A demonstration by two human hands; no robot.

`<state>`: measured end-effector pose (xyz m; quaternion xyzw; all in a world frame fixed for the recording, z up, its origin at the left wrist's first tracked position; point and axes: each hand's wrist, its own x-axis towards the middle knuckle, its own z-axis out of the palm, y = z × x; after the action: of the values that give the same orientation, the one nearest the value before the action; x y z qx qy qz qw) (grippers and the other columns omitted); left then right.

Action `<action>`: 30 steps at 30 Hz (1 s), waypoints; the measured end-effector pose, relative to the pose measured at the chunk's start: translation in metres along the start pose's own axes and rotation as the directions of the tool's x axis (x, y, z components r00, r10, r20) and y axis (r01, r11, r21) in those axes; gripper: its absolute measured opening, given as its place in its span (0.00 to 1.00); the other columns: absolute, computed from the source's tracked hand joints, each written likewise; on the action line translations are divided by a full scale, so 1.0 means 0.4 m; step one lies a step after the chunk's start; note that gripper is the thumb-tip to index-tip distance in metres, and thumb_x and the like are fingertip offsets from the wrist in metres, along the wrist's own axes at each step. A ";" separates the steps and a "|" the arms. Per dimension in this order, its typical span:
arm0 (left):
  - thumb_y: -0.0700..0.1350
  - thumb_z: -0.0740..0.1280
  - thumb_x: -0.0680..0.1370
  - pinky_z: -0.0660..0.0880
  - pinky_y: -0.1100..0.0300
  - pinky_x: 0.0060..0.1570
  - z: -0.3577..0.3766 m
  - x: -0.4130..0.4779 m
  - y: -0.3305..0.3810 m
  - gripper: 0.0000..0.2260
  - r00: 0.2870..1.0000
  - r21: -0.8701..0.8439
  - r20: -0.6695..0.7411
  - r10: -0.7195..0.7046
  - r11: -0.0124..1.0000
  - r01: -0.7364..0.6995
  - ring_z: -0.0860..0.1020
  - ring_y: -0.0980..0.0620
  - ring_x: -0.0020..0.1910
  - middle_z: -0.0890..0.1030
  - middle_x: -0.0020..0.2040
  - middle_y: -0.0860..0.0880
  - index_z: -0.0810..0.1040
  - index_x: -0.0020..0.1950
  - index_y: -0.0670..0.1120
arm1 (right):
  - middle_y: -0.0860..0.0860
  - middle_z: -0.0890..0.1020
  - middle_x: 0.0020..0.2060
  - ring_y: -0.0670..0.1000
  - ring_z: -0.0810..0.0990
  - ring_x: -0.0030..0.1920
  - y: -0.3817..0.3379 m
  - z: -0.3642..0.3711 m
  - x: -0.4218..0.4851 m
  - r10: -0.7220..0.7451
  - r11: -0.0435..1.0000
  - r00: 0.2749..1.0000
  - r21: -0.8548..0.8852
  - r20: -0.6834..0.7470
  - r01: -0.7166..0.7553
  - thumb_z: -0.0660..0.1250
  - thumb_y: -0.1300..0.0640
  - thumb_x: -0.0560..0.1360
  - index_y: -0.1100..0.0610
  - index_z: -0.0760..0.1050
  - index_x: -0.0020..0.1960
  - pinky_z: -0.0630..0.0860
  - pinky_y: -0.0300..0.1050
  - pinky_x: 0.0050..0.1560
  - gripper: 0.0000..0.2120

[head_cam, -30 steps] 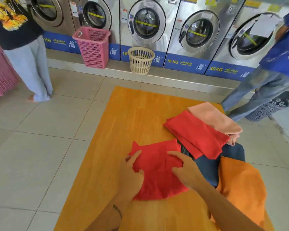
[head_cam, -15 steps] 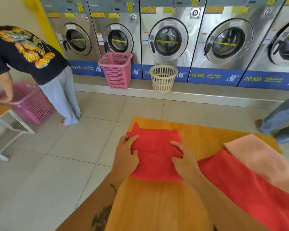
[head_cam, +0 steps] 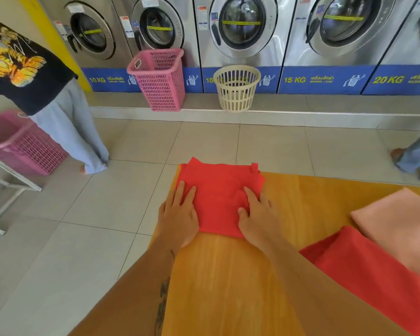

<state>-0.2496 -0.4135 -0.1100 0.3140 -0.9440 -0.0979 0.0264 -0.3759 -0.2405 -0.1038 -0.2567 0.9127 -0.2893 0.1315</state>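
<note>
A folded red cloth (head_cam: 218, 197) lies at the far left corner of the orange wooden table (head_cam: 228, 287). My left hand (head_cam: 178, 214) rests flat on its left edge, fingers straight. My right hand (head_cam: 257, 214) presses flat on its right side, fingers spread and pointing away from me. Neither hand grips the cloth. A second red folded cloth (head_cam: 374, 267) and a peach folded cloth (head_cam: 398, 219) lie at the table's right.
Washing machines (head_cam: 243, 27) line the far wall. A pink basket (head_cam: 159, 78) and a cream basket (head_cam: 237, 87) stand before them. A person in a black shirt (head_cam: 22, 69) stands left beside another pink basket (head_cam: 22, 144). Someone's legs (head_cam: 417, 156) are at the right edge.
I carried the folded red cloth from beside the pile to the table's far left corner. Both hands went from holding its sides to lying flat on it.
</note>
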 end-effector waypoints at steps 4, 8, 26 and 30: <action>0.53 0.47 0.82 0.56 0.43 0.74 -0.044 0.014 0.006 0.26 0.987 0.058 0.160 -0.021 0.998 0.012 0.46 0.46 0.79 0.43 0.81 0.48 0.46 0.80 0.54 | 0.52 0.59 0.77 0.58 0.59 0.74 -0.010 -0.051 0.026 0.018 0.999 0.983 0.040 0.184 -0.025 0.59 0.46 0.78 0.44 0.54 0.79 0.62 0.57 0.72 0.30; 0.51 0.51 0.81 0.58 0.41 0.73 -0.128 -0.004 0.028 0.26 0.974 0.125 0.228 0.001 0.992 -0.031 0.53 0.44 0.78 0.51 0.81 0.46 0.52 0.80 0.51 | 0.49 0.55 0.78 0.57 0.58 0.76 -0.026 -0.114 -0.061 0.025 0.989 0.977 0.135 0.211 -0.055 0.61 0.48 0.78 0.46 0.51 0.80 0.61 0.61 0.73 0.33; 0.44 0.59 0.78 0.74 0.54 0.60 -0.181 -0.383 0.427 0.21 0.916 -0.756 0.117 0.384 0.633 -0.169 0.74 0.52 0.63 0.73 0.68 0.50 0.71 0.71 0.51 | 0.53 0.66 0.71 0.55 0.66 0.69 0.129 -0.415 -0.765 0.298 0.955 0.925 0.078 -0.234 -0.288 0.67 0.57 0.75 0.52 0.65 0.74 0.65 0.49 0.67 0.28; 0.47 0.61 0.77 0.72 0.66 0.45 -0.173 -0.373 0.480 0.21 0.886 -0.754 0.183 0.426 0.639 -0.151 0.76 0.56 0.55 0.72 0.67 0.50 0.71 0.71 0.55 | 0.57 0.69 0.67 0.58 0.71 0.65 0.199 -0.459 -0.788 0.422 0.906 0.864 0.105 -0.276 -0.409 0.66 0.56 0.75 0.52 0.63 0.75 0.70 0.54 0.64 0.29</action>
<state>-0.2352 -0.1853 -0.0017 0.0981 -0.8556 -0.5083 -0.0022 -0.2159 0.0716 0.0240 -0.0058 0.9493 -0.3086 0.0597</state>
